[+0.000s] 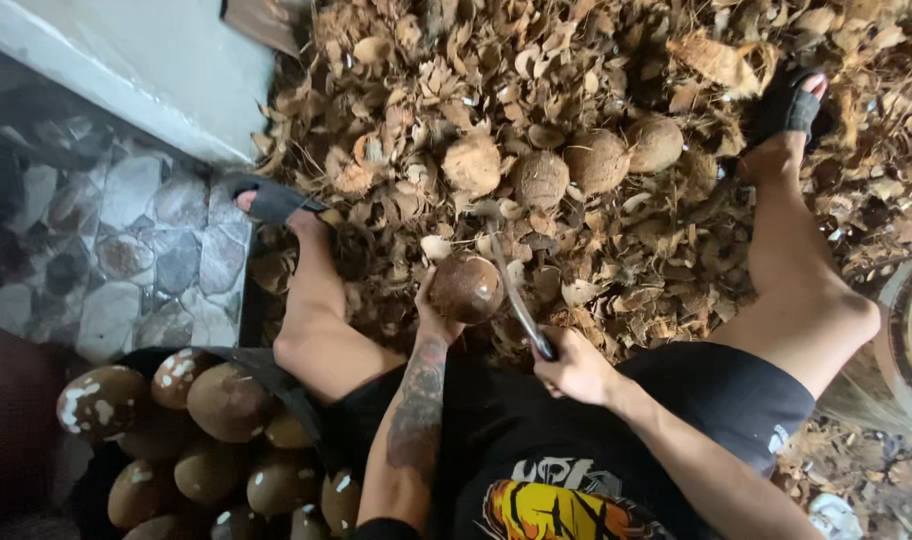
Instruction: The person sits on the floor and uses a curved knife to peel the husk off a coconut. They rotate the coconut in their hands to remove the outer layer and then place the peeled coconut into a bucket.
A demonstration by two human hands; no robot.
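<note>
- Coconut, round, brown and already husked, sits between the person's knees just above the lap, cupped from below and the side by the left hand, whose fingers curl around its lower left flank.
- Right hand is closed in a fist on the dark handle of a curved blade; the metal arcs up along the coconut's right side and looks to touch or nearly touch the shell.
- Judging by this, the step in hand is trimming the last fibre off the shell, and the next stroke calls for a steady left grip, with the fingers kept out of the blade's path as the nut is turned.
- Near the left knee, a dark basket holds a heap of cleaned nuts, some with pale patches.
- On the left, a stone-patterned floor runs under a pale wall edge.
- Beyond the hands, a thick litter of husk scraps covers the ground between the two sandalled feet.
- Farther on, four fibrous coconuts lie in a row on the scraps.
- At the right edge a pale container is only partly in view.
</note>
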